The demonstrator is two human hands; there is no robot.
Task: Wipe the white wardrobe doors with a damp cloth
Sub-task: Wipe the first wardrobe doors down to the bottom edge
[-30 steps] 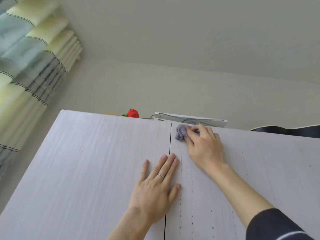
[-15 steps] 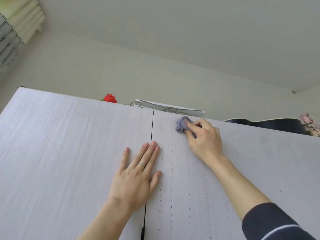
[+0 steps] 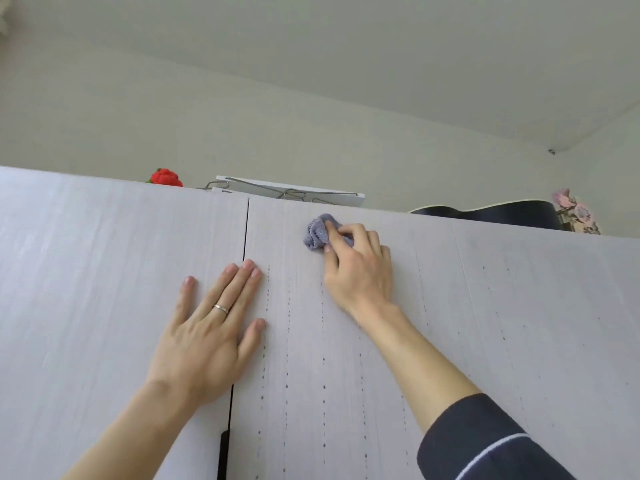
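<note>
Right hand [image 3: 360, 268] has its grip clamped on a scrunched bluish terry cloth [image 3: 317, 233], pressed high on the right wardrobe door [image 3: 485, 323], near its top edge. Left hand [image 3: 211, 327] lies flat with straight fingers over the door seam, plain ring [image 3: 221, 308] on it. Doors are matte white with fine vertical grain and dotted dark lines. The stuff on top is half hidden: a red thing [image 3: 166, 177] and a white box [image 3: 294, 194].

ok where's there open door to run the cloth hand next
Open: the left door, left of the left hand lying flat over the seam, and the far-right panel beyond the right hand gripping the cloth. Tight: between the two hands. Crowded: the wardrobe top, with a red ornament and wire hangers.
</note>
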